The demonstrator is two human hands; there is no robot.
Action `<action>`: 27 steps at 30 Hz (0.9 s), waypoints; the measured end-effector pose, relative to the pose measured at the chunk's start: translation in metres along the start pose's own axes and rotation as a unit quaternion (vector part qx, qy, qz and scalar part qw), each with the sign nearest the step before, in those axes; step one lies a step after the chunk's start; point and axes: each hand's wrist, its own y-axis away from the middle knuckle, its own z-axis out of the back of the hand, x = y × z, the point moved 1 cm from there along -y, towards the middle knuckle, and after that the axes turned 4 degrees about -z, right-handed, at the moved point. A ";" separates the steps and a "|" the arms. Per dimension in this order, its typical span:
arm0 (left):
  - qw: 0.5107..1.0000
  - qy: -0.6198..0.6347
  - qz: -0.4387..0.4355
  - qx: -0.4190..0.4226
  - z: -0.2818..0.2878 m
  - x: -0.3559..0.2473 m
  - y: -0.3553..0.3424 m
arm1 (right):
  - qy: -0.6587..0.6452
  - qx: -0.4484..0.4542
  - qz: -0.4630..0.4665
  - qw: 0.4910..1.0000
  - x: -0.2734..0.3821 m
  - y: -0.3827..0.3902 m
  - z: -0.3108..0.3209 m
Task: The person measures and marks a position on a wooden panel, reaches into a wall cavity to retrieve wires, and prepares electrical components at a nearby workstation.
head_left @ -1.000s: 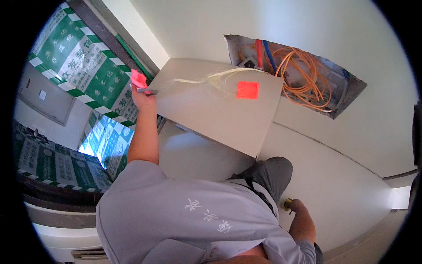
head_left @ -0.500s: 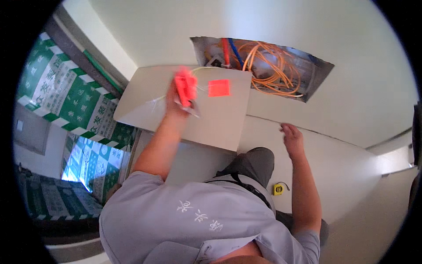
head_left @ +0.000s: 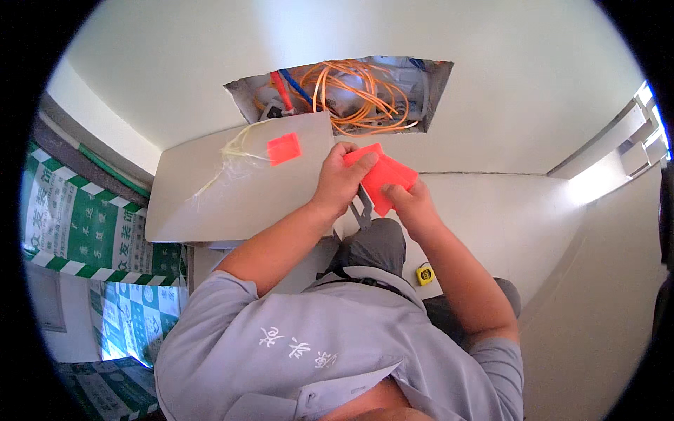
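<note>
In front of my knees, both hands hold a stack of flat, bright red squares (head_left: pixel 381 175), apparently thin plates. My left hand (head_left: pixel 337 179) grips them from the left with the thumb on top. Below it sticks out a grey, angled flat piece (head_left: pixel 362 210), whose kind I cannot make out. My right hand (head_left: pixel 413 210) pinches the stack's lower right side between thumb and fingers. Another red square (head_left: pixel 284 149) lies on the beige board (head_left: pixel 225 189), beside a tangle of thin clear and yellowish strips (head_left: pixel 235 151).
A cut-out in the pale wall (head_left: pixel 491 98) holds coiled orange cables (head_left: pixel 365 95), plus a red tube (head_left: pixel 281 91) and a blue tube (head_left: pixel 298 88). A yellow tape measure (head_left: pixel 425 274) rests on the floor near my right knee. Green-and-white printed sheeting (head_left: pixel 91 217) covers surfaces at left.
My left hand has come from over the board toward the middle, bringing the red squares and grey piece. My right hand has moved in and taken hold of the red stack. The view has shifted.
</note>
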 end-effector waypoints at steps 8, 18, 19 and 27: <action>0.988 0.085 0.105 -0.074 -0.051 0.030 -0.001 | 0.222 -0.120 0.196 0.948 -0.013 0.040 0.012; 0.993 0.047 0.098 -0.045 -0.073 0.057 0.011 | 0.313 -0.129 0.196 0.920 -0.021 0.039 0.055; 0.993 0.055 0.098 -0.021 -0.072 0.052 0.017 | 0.247 -0.112 0.186 0.944 -0.024 0.037 0.063; 0.970 -0.221 -0.053 0.079 0.019 0.008 -0.007 | -0.044 -0.062 0.065 0.995 -0.029 0.043 0.075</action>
